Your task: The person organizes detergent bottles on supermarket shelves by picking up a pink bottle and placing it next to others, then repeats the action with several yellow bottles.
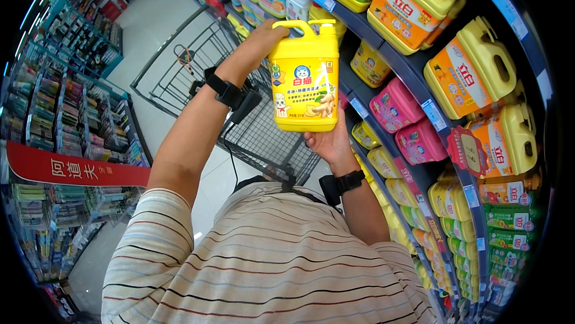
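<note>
A yellow plastic jug of dish soap (304, 86), with a pump top and a printed front label, is upright between my two hands. My left hand (266, 39) grips the jug's handle at its upper left. Under the base and lower right side, my right hand (331, 137) supports it with the fingers partly hidden behind the jug. Beyond and below the jug stands a wire shopping cart (269, 144), whose basket shows bare mesh near me.
Shelves with blue price rails (391, 65) curve along the right, holding orange-labelled jugs (406, 7) and pink bottles (395, 105). Racks of small packaged goods (67, 117) and a red sign (76, 165) line the left. Tiled floor (148, 18) runs between.
</note>
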The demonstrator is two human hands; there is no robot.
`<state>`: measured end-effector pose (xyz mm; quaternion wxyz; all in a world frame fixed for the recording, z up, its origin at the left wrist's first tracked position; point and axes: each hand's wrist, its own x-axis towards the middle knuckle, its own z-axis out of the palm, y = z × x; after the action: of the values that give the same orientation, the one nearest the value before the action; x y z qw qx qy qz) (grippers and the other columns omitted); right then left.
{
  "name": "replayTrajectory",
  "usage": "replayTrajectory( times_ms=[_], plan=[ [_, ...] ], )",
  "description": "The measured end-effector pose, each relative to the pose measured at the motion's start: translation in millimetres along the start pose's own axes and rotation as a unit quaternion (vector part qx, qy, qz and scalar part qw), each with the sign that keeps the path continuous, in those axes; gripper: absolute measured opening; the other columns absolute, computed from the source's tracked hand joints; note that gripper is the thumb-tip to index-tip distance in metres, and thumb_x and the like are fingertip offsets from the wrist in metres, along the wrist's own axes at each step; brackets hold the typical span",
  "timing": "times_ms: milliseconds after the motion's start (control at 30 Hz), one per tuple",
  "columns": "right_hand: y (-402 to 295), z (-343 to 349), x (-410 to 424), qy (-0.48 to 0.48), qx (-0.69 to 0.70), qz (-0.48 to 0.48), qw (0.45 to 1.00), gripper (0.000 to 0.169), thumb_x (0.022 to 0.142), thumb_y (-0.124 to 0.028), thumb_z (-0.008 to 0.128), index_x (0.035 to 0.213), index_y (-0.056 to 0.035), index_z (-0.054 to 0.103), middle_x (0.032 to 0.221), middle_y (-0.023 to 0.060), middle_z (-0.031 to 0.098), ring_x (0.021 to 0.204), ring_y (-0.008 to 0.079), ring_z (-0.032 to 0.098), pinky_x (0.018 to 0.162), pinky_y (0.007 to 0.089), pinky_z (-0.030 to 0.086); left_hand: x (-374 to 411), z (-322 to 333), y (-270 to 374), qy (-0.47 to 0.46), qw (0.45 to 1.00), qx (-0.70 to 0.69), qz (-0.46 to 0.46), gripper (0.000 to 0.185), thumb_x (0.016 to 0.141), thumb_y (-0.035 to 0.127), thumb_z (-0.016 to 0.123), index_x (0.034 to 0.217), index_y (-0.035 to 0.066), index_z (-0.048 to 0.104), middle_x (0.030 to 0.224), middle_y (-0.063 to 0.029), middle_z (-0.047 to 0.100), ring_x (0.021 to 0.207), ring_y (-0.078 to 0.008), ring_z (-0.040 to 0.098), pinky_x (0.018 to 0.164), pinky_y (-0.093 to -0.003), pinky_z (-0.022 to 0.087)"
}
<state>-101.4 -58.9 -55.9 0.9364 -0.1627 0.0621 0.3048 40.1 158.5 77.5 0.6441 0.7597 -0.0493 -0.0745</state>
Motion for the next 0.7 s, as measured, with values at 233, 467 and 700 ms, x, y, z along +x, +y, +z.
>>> replayTrajectory(
  times_ms=[233, 467, 700],
  plan=[
    [1, -8, 4, 0.029, 0.001, -0.004, 1.0, 0.075, 0.098, -0.073, 0.033, 0.14, -0.013, 0.05, 0.115, 0.0156, 0.071, 0.071, 0.0296, 0.073, 0.055, 0.034, 0.061, 18, 2, -15, -0.015, 0.999, 0.004, -0.03, 0.036, 0.096, 0.028, 0.057, 0.117, -0.001, 0.054, 0.098, -0.0122, 0.065, 0.085, -0.0182, 0.064, 0.074, -0.0302, 0.052],
    [-1, -29, 9, 0.052, -0.001, -0.009, 0.999, 0.077, 0.098, -0.075, 0.031, 0.14, -0.0136, 0.051, 0.115, 0.0143, 0.071, 0.073, 0.0283, 0.073, 0.058, 0.0342, 0.061, 35, 12, -30, -0.033, 0.998, 0.014, -0.051, 0.037, 0.096, 0.028, 0.057, 0.118, -0.002, 0.055, 0.099, -0.0109, 0.066, 0.083, -0.0174, 0.063, 0.072, -0.0311, 0.05],
    [0, -45, 9, 0.067, 0.033, -0.038, 0.996, 0.077, 0.098, -0.075, 0.03, 0.141, -0.0134, 0.049, 0.117, 0.0149, 0.07, 0.076, 0.0289, 0.072, 0.061, 0.0346, 0.061, 56, 33, -52, -0.038, 0.995, -0.007, -0.092, 0.044, 0.095, 0.031, 0.061, 0.121, -0.003, 0.056, 0.096, -0.0097, 0.067, 0.082, -0.0161, 0.064, 0.07, -0.029, 0.05]
  ],
)
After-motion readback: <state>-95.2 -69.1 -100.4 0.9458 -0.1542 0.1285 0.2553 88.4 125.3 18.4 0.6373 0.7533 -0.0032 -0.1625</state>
